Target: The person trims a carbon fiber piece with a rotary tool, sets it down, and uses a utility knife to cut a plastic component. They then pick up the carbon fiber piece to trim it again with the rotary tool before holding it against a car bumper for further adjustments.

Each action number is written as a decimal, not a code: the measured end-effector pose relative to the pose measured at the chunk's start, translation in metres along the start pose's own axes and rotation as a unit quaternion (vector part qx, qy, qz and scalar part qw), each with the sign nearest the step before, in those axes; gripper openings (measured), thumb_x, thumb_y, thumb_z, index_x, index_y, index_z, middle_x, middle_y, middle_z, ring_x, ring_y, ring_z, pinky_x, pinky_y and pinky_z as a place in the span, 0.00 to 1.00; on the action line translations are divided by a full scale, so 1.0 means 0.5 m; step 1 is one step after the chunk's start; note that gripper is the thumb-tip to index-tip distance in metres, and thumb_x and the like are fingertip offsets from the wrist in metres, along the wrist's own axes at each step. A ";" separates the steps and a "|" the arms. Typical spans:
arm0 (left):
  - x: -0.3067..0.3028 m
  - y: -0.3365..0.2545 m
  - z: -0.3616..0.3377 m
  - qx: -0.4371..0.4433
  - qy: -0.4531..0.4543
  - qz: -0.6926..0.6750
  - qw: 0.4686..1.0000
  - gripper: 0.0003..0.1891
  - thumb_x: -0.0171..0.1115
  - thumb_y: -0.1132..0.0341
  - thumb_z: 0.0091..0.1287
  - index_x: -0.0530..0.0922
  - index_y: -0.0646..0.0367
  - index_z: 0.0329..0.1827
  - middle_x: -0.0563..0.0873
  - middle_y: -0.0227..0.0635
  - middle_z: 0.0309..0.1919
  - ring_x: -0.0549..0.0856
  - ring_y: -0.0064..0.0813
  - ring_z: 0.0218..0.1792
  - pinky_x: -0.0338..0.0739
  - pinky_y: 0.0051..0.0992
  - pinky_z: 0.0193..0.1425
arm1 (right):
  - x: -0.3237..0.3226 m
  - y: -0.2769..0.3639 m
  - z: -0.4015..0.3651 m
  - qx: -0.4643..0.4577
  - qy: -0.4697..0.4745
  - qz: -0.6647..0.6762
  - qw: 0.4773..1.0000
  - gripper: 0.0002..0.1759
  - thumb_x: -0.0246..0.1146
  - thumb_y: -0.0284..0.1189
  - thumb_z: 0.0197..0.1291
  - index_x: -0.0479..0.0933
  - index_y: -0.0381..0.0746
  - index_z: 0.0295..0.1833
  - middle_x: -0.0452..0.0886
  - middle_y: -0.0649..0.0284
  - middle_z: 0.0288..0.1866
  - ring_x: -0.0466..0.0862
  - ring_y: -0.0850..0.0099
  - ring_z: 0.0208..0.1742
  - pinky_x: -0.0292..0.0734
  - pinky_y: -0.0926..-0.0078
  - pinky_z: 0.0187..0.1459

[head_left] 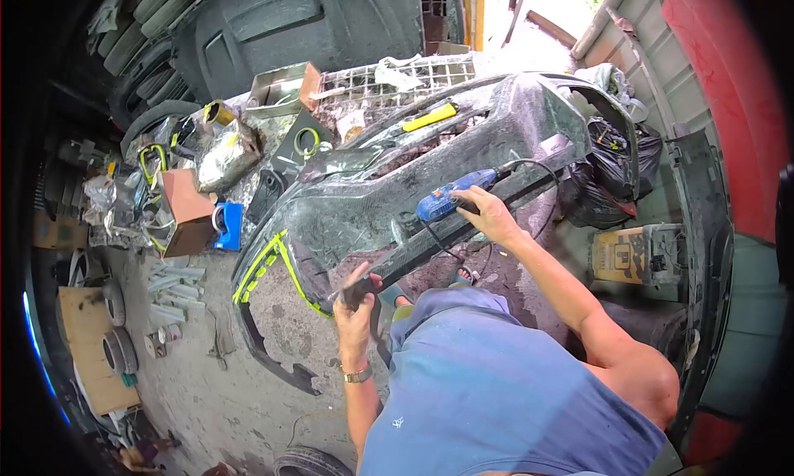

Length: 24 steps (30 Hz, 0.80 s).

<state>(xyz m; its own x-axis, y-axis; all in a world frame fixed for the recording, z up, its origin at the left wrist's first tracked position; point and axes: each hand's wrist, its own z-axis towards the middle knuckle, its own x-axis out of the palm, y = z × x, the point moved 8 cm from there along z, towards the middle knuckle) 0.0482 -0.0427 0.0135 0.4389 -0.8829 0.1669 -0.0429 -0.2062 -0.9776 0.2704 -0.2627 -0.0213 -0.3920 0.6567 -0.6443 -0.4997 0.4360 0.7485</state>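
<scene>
A long, dusty dark car bumper (347,196) stretches across the middle of the view. Along its near side runs a long black plastic strip (438,238). My left hand (354,315) is closed around the strip's lower left end, its fingertips slightly blurred. On the bumper and strip lies a blue corded power tool (455,195), whose exact kind I cannot make out. The fingers of my right hand (488,215) are closed on its near side. Dark cord loops around the tool. Farther back on the bumper sits a yellow-handled tool (430,118).
Yellow-green tape (281,257) marks the bumper's left end. Behind it are a cluttered bench with a blue box (229,226), a tape roll (307,142) and a metal grid (397,81). Black bags (600,186) and a cardboard box (620,256) stand right; tires (120,352) lie left.
</scene>
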 end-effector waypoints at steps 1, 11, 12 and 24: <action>0.001 -0.014 -0.003 0.016 -0.003 0.028 0.999 0.23 0.63 0.72 0.65 0.75 0.63 0.65 0.81 0.33 0.47 0.83 0.23 0.45 0.74 0.22 0.53 | 0.008 0.006 0.005 -0.003 0.007 0.008 1.000 0.21 0.68 0.27 0.56 0.77 0.40 0.56 0.79 0.53 0.44 0.81 0.53 0.46 0.77 0.63 0.48; -0.012 -0.043 -0.031 0.035 -0.063 0.050 0.996 0.23 0.59 0.66 0.72 0.72 0.58 0.69 0.79 0.28 0.39 0.77 0.18 0.40 0.70 0.19 0.49 | 0.056 0.026 0.060 0.019 0.093 -0.115 0.989 0.21 0.66 0.34 0.60 0.72 0.42 0.57 0.83 0.53 0.48 0.82 0.53 0.51 0.76 0.58 0.51; -0.015 -0.045 -0.033 0.037 -0.068 0.053 0.996 0.23 0.59 0.66 0.72 0.72 0.58 0.69 0.79 0.28 0.39 0.77 0.18 0.40 0.70 0.19 0.49 | 0.055 0.028 0.058 0.015 0.087 -0.110 0.990 0.21 0.66 0.33 0.59 0.72 0.42 0.56 0.83 0.53 0.48 0.82 0.53 0.51 0.76 0.59 0.51; -0.061 -0.016 0.000 0.019 -0.166 -0.239 0.956 0.17 0.51 0.63 0.77 0.64 0.58 0.64 0.77 0.32 0.39 0.81 0.27 0.39 0.83 0.36 0.49 | 0.049 0.043 0.066 0.014 0.062 -0.096 0.993 0.19 0.68 0.31 0.57 0.74 0.40 0.53 0.83 0.49 0.44 0.82 0.50 0.49 0.76 0.58 0.48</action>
<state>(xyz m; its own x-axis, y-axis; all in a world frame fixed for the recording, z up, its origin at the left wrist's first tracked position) 0.0350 -0.0143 0.0163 0.6615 -0.5069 0.5528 0.2636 -0.5328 -0.8041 0.2754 -0.2169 -0.0158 -0.3847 0.4793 -0.7888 -0.5542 0.5634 0.6127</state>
